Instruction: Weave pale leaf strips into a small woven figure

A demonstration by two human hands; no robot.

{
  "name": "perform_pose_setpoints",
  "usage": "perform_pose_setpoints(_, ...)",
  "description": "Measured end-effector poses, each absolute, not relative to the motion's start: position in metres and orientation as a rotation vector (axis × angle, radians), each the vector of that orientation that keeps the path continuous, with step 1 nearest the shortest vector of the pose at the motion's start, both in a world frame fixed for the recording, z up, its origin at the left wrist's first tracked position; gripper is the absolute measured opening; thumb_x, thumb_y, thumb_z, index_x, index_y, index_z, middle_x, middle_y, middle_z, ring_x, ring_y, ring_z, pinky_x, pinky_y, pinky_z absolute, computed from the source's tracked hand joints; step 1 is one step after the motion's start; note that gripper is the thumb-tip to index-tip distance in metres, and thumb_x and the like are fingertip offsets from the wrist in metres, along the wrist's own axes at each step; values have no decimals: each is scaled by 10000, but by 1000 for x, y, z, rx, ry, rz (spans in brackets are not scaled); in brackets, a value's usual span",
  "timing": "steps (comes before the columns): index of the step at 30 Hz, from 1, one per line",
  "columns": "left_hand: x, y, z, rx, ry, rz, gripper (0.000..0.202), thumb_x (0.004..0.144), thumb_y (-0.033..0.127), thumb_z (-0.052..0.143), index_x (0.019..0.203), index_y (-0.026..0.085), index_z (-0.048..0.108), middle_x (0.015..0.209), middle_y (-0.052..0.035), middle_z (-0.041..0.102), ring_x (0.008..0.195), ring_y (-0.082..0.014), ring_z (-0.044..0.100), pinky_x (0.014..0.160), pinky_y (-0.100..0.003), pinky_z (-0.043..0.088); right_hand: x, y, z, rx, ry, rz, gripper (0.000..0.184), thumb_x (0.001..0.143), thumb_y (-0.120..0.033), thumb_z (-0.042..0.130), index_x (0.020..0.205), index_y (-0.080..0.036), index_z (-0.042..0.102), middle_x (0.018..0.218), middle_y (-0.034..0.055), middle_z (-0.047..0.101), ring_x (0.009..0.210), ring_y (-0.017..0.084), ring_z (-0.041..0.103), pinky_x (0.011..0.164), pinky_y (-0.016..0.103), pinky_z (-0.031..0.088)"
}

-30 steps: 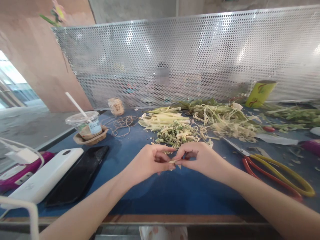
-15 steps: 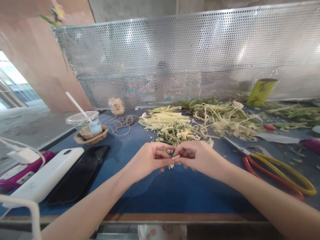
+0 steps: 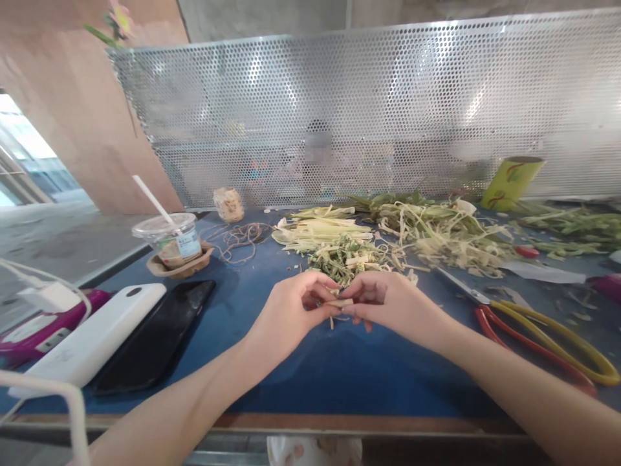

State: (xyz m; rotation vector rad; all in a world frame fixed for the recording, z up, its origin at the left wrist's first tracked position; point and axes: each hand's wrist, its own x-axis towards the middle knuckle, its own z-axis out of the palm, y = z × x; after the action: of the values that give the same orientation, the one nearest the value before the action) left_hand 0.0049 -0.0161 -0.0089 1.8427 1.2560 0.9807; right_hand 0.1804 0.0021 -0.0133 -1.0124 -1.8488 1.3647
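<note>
My left hand and my right hand meet fingertip to fingertip over the blue table. Both are closed in a pinch on one small pale plant strip, with a thin bit of stem hanging below it. My fingers hide most of the strip. Just beyond them lies a heap of green and cream plant pieces. Behind that heap is a bundle of long pale yellow-green strips. A larger tangle of dry leafy strips spreads to the right.
Scissors with red and yellow handles lie at right, beside a yellow-green tube. Leftward are a lidded cup with a straw, twine, a black phone, a white power bank and a purple power strip. A perforated metal panel stands behind.
My fingers have shifted slightly around the pale strip, which now lies flatter between both pinches. The whole view has moved a little; the things on the table stay put.
</note>
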Motion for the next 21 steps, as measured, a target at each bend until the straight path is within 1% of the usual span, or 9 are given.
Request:
perform_pose_setpoints(3, 6, -18, -9, 1973, 1328, 987, 158, 705, 213, 630, 859, 196, 598, 729, 5, 666, 656, -131, 605, 608, -236, 455, 181, 2, -12, -1012, -1809, 1373, 102, 717, -226, 604, 749, -140, 558, 582, -20, 595, 500, 65, 537, 488, 193, 460)
perform_pose_setpoints(5, 6, -18, -9, 2022, 1359, 974, 148, 698, 218, 636, 841, 199, 600, 735, 7, 656, 634, -124, 583, 575, -232, 440, 181, 2, -13, -1011, -1813, 1345, 73, 708, -196, 603, 736, -136, 574, 568, -21, 589, 487, 59, 526, 470, 184, 442)
perform_pose_setpoints(9, 5, -17, -9, 1974, 1324, 1006, 177, 665, 212, 667, 828, 187, 602, 775, -3, 648, 697, -131, 591, 615, -234, 451, 181, 3, -12, -1023, -1838, 1228, 36, 684, -173, 612, 706, -146, 606, 554, -27, 577, 456, 52, 504, 405, 161, 388)
perform_pose_setpoints(11, 5, -16, -8, 1862, 1264, 1023, 217, 653, 241, 680, 843, 172, 602, 797, -21, 651, 735, -145, 602, 634, -242, 464, 181, 3, -12, -1004, -1839, 1171, 33, 676, -179, 619, 698, -154, 617, 575, -20, 595, 456, 61, 518, 406, 172, 401)
perform_pose_setpoints(13, 5, -14, -7, 1697, 1178, 1027, 293, 641, 269, 693, 891, 156, 591, 823, -40, 656, 716, -144, 606, 606, -242, 472, 182, 4, -12, -949, -1847, 1090, 34, 678, -188, 621, 701, -166, 633, 636, -3, 633, 503, 83, 562, 457, 198, 448)
perform_pose_setpoints(14, 5, -14, -7, 1610, 1133, 1026, 323, 644, 277, 692, 918, 147, 582, 823, -45, 660, 674, -132, 604, 580, -238, 471, 183, 4, -12, -918, -1864, 1024, 36, 685, -192, 619, 706, -175, 643, 675, 5, 651, 550, 99, 590, 504, 215, 473)
perform_pose_setpoints(17, 6, -12, -6, 1383, 1044, 991, 312, 682, 271, 668, 939, 122, 574, 753, -47, 674, 524, -91, 574, 507, -225, 456, 187, 5, -12, -856, -1956, 753, 83, 732, -199, 589, 734, -210, 671, 787, 22, 685, 716, 143, 632, 619, 256, 499)
perform_pose_setpoints(19, 6, -12, -6, 1281, 994, 980, 265, 682, 248, 673, 895, 114, 590, 718, -55, 682, 564, -117, 607, 488, -219, 454, 188, 5, -11, -822, -2001, 594, 116, 761, -204, 566, 756, -228, 679, 834, 27, 691, 773, 158, 634, 633, 269, 501)
perform_pose_setpoints(21, 6, -12, -6, 1215, 938, 997, 256, 658, 216, 696, 873, 111, 606, 737, -70, 692, 689, -165, 645, 495, -216, 465, 189, 5, -11, -757, -2004, 500, 130, 780, -205, 550, 757, -234, 675, 838, 28, 693, 799, 164, 634, 669, 288, 507)
